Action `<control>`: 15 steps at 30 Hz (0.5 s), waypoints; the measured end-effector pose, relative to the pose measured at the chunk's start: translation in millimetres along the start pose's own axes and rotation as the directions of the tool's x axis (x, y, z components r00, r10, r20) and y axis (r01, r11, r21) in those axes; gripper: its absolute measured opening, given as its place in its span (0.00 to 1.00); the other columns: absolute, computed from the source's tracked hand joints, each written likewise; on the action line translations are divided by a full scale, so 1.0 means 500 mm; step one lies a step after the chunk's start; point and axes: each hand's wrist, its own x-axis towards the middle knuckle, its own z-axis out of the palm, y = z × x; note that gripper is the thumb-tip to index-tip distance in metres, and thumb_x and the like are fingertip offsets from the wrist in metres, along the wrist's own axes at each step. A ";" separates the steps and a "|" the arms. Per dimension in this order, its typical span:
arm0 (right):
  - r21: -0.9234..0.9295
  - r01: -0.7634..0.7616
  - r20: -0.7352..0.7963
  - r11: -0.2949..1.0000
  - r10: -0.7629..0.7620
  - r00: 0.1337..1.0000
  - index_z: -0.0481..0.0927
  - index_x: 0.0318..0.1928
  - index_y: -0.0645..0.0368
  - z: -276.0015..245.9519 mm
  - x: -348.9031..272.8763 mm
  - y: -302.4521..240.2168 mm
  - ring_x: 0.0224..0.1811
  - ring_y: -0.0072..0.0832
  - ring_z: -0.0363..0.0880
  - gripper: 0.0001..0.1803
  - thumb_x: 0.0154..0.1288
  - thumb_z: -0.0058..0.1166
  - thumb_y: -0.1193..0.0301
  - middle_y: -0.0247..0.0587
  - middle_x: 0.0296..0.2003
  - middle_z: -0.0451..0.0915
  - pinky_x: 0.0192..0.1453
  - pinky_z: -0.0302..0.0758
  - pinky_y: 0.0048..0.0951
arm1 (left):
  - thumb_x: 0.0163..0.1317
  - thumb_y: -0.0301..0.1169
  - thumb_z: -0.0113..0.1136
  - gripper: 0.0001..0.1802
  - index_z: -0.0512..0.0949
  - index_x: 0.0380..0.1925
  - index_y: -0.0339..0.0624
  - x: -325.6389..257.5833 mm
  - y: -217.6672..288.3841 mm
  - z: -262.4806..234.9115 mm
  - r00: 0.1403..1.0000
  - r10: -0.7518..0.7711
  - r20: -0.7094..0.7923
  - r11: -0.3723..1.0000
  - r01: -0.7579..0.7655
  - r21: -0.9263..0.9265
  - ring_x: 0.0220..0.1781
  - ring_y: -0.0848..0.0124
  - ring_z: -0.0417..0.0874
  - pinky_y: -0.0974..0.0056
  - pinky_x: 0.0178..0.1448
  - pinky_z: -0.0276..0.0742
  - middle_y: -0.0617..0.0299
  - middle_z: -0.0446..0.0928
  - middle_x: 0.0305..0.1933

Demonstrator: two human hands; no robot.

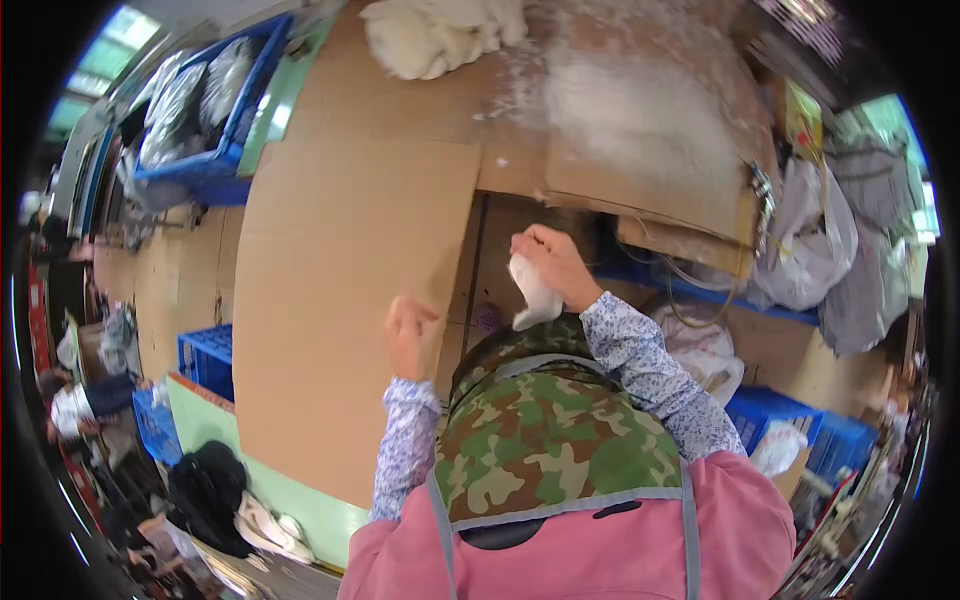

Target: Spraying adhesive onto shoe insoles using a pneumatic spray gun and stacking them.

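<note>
My right hand is closed around a small, soft white piece that looks like a little cloth pouch; its lower end hangs down in front of my camouflage apron. To the left, my left hand is held over the right edge of a large brown cardboard sheet. Its fingers are loosely bent and somewhat apart, with nothing visible in them. Whether that hand touches the cardboard I cannot tell. Beyond both hands, a heap of fluffy white stuffing lies at the far edge of the work surface.
Loose white fibres cover the cardboard at the far right, where a thin hose hangs. White plastic bags hang at right. A blue crate with clear-wrapped bundles stands far left. Black cloth lies near left; another person sits beyond.
</note>
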 end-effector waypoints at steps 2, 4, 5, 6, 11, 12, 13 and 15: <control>0.194 0.067 -0.208 0.979 -0.026 0.978 0.79 0.39 0.63 -0.023 -0.021 -0.058 0.34 0.16 0.74 0.12 0.65 0.58 0.65 0.34 0.31 0.80 0.40 0.73 0.22 | 0.74 0.46 0.40 0.23 0.73 0.32 0.39 0.052 0.081 0.110 0.981 0.103 0.166 0.988 -0.082 -0.127 0.40 0.74 0.74 0.66 0.50 0.69 0.60 0.76 0.34; 0.150 0.217 -0.350 0.965 -0.154 0.924 0.78 0.39 0.64 -0.087 -0.017 -0.072 0.34 0.16 0.74 0.12 0.65 0.57 0.66 0.34 0.31 0.80 0.40 0.73 0.22 | 0.74 0.47 0.40 0.21 0.72 0.40 0.39 0.100 0.151 0.240 0.931 0.198 0.307 0.957 -0.116 -0.266 0.45 0.73 0.74 0.65 0.54 0.69 0.61 0.75 0.41; 0.078 0.318 -0.435 0.945 -0.255 0.864 0.78 0.40 0.65 -0.125 -0.027 -0.081 0.34 0.16 0.74 0.12 0.66 0.57 0.67 0.34 0.31 0.80 0.39 0.73 0.22 | 0.74 0.47 0.41 0.21 0.72 0.45 0.38 0.098 0.199 0.304 0.904 0.187 0.383 0.952 -0.071 -0.297 0.48 0.72 0.74 0.65 0.56 0.68 0.61 0.75 0.43; 0.088 0.377 -0.468 0.922 -0.296 0.833 0.77 0.41 0.65 -0.162 -0.052 -0.106 0.35 0.17 0.75 0.11 0.66 0.56 0.69 0.34 0.32 0.79 0.40 0.74 0.22 | 0.71 0.35 0.46 0.15 0.69 0.51 0.38 0.080 0.245 0.371 0.893 0.182 0.412 0.950 -0.051 -0.309 0.48 0.73 0.73 0.68 0.55 0.69 0.62 0.73 0.43; 0.058 0.565 -0.594 0.823 -0.427 0.682 0.77 0.42 0.63 -0.273 -0.083 -0.152 0.34 0.16 0.73 0.10 0.64 0.59 0.70 0.31 0.32 0.78 0.39 0.73 0.21 | 0.68 0.29 0.53 0.16 0.72 0.53 0.35 0.102 0.289 0.519 0.812 0.239 0.532 0.966 -0.146 -0.212 0.46 0.75 0.75 0.69 0.52 0.71 0.62 0.77 0.46; 0.053 0.596 -0.557 0.801 -0.471 0.684 0.78 0.42 0.64 -0.297 -0.089 -0.157 0.33 0.19 0.75 0.13 0.61 0.62 0.69 0.35 0.31 0.80 0.38 0.74 0.25 | 0.70 0.31 0.51 0.14 0.73 0.51 0.34 0.092 0.320 0.549 0.824 0.318 0.469 0.945 -0.238 -0.223 0.44 0.76 0.76 0.69 0.49 0.72 0.64 0.78 0.42; 0.063 0.598 -0.562 0.799 -0.467 0.682 0.78 0.42 0.64 -0.327 -0.095 -0.165 0.33 0.19 0.75 0.13 0.61 0.62 0.69 0.35 0.31 0.80 0.38 0.74 0.25 | 0.72 0.32 0.48 0.15 0.73 0.52 0.34 0.100 0.324 0.563 0.802 0.366 0.472 0.927 -0.361 -0.106 0.43 0.77 0.75 0.70 0.48 0.72 0.64 0.78 0.42; -0.127 0.500 -0.364 0.857 -0.509 0.780 0.80 0.39 0.64 -0.398 -0.103 -0.177 0.30 0.19 0.73 0.11 0.60 0.62 0.69 0.36 0.28 0.79 0.36 0.73 0.26 | 0.73 0.33 0.47 0.16 0.73 0.53 0.33 0.116 0.344 0.598 0.830 0.212 0.516 0.977 -0.194 -0.089 0.42 0.76 0.76 0.69 0.48 0.72 0.64 0.78 0.42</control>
